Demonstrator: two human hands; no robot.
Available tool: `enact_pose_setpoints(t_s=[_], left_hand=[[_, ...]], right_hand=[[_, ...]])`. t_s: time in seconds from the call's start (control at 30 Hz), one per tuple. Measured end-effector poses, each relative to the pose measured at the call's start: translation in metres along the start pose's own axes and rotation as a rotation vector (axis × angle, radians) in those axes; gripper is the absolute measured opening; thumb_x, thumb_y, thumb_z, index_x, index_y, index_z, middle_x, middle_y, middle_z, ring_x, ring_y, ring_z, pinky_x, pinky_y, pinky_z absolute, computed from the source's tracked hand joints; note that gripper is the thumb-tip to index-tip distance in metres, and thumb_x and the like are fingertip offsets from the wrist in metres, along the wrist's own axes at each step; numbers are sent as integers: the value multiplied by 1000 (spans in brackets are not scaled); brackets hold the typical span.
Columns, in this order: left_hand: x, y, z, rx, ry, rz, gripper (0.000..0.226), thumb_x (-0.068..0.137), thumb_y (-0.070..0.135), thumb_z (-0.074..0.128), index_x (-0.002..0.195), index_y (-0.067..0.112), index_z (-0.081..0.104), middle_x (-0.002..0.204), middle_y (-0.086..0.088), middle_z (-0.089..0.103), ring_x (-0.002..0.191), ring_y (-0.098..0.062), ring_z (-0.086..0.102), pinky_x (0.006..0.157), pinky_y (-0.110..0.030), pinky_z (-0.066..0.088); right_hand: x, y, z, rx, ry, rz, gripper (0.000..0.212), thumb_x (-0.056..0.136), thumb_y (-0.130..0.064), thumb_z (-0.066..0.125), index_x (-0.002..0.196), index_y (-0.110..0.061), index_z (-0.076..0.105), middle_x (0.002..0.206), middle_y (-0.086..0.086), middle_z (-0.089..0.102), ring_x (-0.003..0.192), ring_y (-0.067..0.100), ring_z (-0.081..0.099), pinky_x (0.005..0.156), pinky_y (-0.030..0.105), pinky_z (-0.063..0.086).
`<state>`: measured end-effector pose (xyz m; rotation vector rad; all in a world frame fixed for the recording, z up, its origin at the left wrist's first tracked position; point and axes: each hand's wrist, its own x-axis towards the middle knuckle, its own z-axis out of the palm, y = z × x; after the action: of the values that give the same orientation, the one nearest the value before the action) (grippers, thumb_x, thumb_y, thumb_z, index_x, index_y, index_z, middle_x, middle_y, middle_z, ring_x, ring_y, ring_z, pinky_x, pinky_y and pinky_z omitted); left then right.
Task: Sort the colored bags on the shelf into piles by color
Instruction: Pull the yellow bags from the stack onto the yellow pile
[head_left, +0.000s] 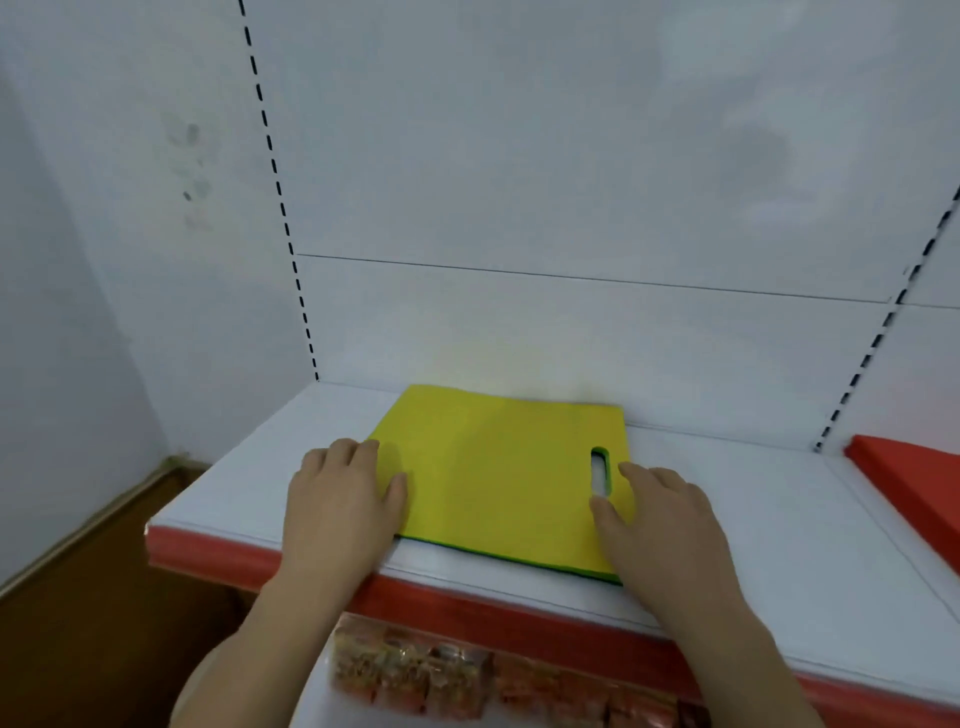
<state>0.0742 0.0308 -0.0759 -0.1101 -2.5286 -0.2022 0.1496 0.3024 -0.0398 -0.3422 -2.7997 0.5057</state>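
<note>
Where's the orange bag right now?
In the head view the orange bag lies at the far right of the white shelf, apart from the yellow bag under both hands.

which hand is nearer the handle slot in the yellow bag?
Right. The right hand rests beside the handle slot, thumb just below it; the left hand lies on the yellow bag's opposite edge.

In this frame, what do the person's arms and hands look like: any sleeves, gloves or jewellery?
Both are bare: the left hand and the right hand show no gloves, rings or watch. The forearms are uncovered as far as the picture's lower edge, so no sleeve shows.
</note>
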Motion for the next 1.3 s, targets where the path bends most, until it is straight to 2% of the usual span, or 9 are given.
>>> enact_pose_setpoints(t_s=[0.2,0.3,0.4,0.7,0.77,0.83,1.0,1.13,1.3], left_hand=[[19,-25,15,38,-209,32,53,84,57,61,101,6,65,101,-13,61,93,-37,54,76,-44,48],[18,-26,14,43,-193,95,52,82,58,63,84,6,66,87,-13,61,82,-36,54,67,-41,48],[18,-22,11,90,-217,99,53,92,59,43,95,10,64,100,-8,59,95,-31,51,75,-39,43],[12,-14,9,12,-147,207,17,68,13,78,60,14,63,68,-9,55,70,-30,49,58,-37,36],[12,-12,5,-64,-91,219,8,78,18,70,70,15,69,59,-6,55,64,-28,48,56,-34,31],[14,-9,2,-174,-39,177,31,94,29,48,96,14,75,55,-4,56,60,-27,47,54,-31,28],[19,-4,-9,-587,-53,44,44,101,31,44,145,28,43,90,1,47,63,-16,47,52,-31,35],[17,-2,-12,-758,6,120,50,96,5,52,141,25,49,92,3,43,59,-10,43,50,-29,38],[16,5,-8,-802,-50,114,39,98,4,47,134,13,58,115,-8,61,81,-23,56,68,-31,42]], right_hand=[[-8,-12,15,-91,59,229,45,91,-50,54,116,-13,62,107,11,56,98,32,53,84,38,46],[-8,-12,18,-53,92,281,46,91,-52,55,114,-13,64,102,10,59,91,30,57,77,37,48],[-7,-12,21,-44,142,316,43,92,-48,57,118,-15,64,103,8,64,88,27,59,67,31,43],[-10,-12,32,-42,346,340,13,93,-29,58,86,-19,63,82,3,61,69,26,52,55,32,38],[-12,-13,31,-19,403,325,12,92,-26,59,84,-19,64,84,3,62,73,27,53,57,32,39],[-14,-14,28,46,499,282,10,91,-23,60,87,-16,65,82,4,63,72,27,55,57,32,38],[-24,-18,19,234,614,141,21,97,-16,51,117,-15,57,64,6,61,50,24,51,50,37,43],[-36,-14,17,278,692,51,33,100,-16,44,131,-20,57,78,12,67,61,28,57,56,30,41],[-53,-8,12,179,793,6,38,88,-7,43,118,-8,67,109,7,67,92,18,60,75,21,42]])
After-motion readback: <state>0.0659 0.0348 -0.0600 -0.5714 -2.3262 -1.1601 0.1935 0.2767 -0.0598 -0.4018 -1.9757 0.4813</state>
